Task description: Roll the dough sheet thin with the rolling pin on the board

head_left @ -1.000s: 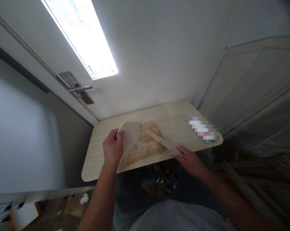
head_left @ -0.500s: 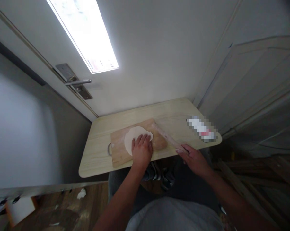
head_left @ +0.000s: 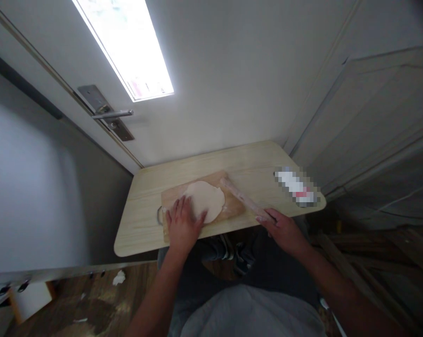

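A flat, pale round of dough [head_left: 208, 200] lies on a wooden cutting board [head_left: 172, 194] dusted with flour. My left hand [head_left: 183, 224] rests spread at the dough's near left edge, with the thumb and fingertips over it. In my right hand [head_left: 283, 231] is a floured rolling pin [head_left: 244, 199], gripped by its near end. The pin slants away to the left, its far end over the board's far right corner, beside the dough. My right fingers are wrapped round the handle.
The board lies on a small light-wood table [head_left: 137, 206] set against a white door with a metal handle [head_left: 115, 113]. A blurred-out white and red object [head_left: 297, 187] is at the table's right end. Crumpled white paper [head_left: 119, 278] lies on the floor at left.
My left hand has moved left, from the dough's right part to its near left edge. The dough sits slightly further right and more of it shows. The rolling pin stays about where it was.
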Action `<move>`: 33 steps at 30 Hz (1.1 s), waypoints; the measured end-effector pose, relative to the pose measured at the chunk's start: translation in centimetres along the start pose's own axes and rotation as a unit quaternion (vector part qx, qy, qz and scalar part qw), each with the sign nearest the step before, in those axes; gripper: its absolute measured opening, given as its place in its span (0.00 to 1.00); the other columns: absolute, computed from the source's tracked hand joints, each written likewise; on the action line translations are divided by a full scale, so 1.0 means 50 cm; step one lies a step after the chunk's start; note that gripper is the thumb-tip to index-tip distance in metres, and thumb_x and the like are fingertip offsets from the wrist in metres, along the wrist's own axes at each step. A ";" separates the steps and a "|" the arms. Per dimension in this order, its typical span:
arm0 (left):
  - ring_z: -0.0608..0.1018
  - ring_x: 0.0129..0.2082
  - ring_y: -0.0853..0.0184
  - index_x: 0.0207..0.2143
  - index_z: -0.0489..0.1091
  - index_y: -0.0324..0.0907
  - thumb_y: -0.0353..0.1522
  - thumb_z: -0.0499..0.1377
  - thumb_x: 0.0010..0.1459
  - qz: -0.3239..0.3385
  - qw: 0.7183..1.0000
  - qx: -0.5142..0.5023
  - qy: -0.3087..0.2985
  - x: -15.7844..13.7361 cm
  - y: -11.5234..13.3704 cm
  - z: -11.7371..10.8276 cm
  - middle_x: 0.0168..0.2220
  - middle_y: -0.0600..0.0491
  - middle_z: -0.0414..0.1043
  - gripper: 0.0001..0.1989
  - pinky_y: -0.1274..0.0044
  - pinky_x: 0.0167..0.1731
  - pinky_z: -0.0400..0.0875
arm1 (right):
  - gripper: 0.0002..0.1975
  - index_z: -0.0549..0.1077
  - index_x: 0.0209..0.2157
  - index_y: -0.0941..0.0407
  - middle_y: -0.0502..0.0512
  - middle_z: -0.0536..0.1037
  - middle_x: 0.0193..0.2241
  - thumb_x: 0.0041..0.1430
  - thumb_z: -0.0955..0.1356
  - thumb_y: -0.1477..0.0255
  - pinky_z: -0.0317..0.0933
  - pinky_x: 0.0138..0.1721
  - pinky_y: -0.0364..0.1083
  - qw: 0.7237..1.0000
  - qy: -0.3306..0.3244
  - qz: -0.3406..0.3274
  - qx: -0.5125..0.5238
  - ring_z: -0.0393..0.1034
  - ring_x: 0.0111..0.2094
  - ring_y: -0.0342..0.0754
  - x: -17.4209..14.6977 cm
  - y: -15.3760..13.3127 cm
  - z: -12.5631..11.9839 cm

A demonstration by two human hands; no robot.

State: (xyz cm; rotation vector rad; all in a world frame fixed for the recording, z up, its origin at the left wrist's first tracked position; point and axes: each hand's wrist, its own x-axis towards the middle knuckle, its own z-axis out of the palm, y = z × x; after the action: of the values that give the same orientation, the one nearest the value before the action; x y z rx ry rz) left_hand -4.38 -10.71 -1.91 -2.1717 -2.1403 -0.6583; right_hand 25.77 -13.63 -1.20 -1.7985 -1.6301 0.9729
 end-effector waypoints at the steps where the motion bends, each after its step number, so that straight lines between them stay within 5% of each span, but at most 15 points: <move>1: 0.63 0.65 0.48 0.63 0.62 0.43 0.48 0.56 0.62 -0.011 1.000 0.003 -0.002 0.001 -0.018 -0.003 0.64 0.40 0.63 0.31 0.49 0.63 0.52 | 0.22 0.75 0.42 0.54 0.50 0.76 0.24 0.62 0.63 0.51 0.61 0.32 0.45 1.000 -0.004 -0.003 -0.002 0.72 0.28 0.50 0.002 -0.001 0.002; 11: 0.66 0.63 0.51 0.53 0.71 0.42 0.44 0.56 0.63 -0.004 1.000 -0.005 -0.001 -0.028 -0.023 -0.019 0.59 0.42 0.70 0.21 0.53 0.62 0.55 | 0.17 0.77 0.42 0.53 0.53 0.79 0.34 0.64 0.63 0.57 0.60 0.38 0.46 0.988 -0.070 -0.102 -0.097 0.72 0.36 0.51 0.036 -0.050 0.027; 18: 0.74 0.51 0.52 0.44 0.75 0.43 0.42 0.57 0.63 -0.015 0.998 -0.040 0.048 0.010 -0.020 -0.048 0.46 0.46 0.78 0.15 0.58 0.58 0.60 | 0.17 0.78 0.47 0.53 0.56 0.79 0.42 0.61 0.68 0.60 0.61 0.45 0.47 0.980 -0.035 -0.139 -0.136 0.72 0.43 0.52 0.079 -0.040 0.012; 22: 0.73 0.53 0.59 0.49 0.72 0.42 0.39 0.51 0.67 0.049 0.990 -0.118 0.052 0.106 0.018 -0.016 0.50 0.46 0.76 0.16 0.65 0.57 0.63 | 0.18 0.77 0.44 0.53 0.56 0.79 0.40 0.60 0.68 0.57 0.61 0.43 0.46 0.976 0.020 -0.118 -0.180 0.72 0.41 0.51 0.095 -0.042 0.021; 25: 0.69 0.59 0.58 0.55 0.68 0.42 0.39 0.49 0.68 0.089 0.992 -0.086 -0.017 0.164 0.050 0.029 0.58 0.44 0.71 0.19 0.63 0.60 0.59 | 0.20 0.76 0.44 0.53 0.57 0.79 0.40 0.62 0.66 0.53 0.61 0.40 0.46 0.976 0.054 -0.101 -0.184 0.72 0.39 0.50 0.097 -0.047 0.038; 33: 0.64 0.63 0.55 0.59 0.66 0.49 0.42 0.42 0.71 0.109 0.991 -0.043 -0.063 0.209 0.071 0.086 0.62 0.48 0.66 0.22 0.53 0.63 0.52 | 0.19 0.76 0.39 0.56 0.60 0.79 0.38 0.69 0.59 0.61 0.55 0.40 0.48 0.938 0.167 -0.095 -0.289 0.70 0.41 0.53 0.124 -0.045 0.067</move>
State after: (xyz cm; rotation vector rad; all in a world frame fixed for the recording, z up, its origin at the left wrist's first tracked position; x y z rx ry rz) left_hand -0.11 0.32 -1.62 -2.5085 -1.9187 -0.6234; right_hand 21.86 -7.51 -2.50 -1.9725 -1.9370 0.0748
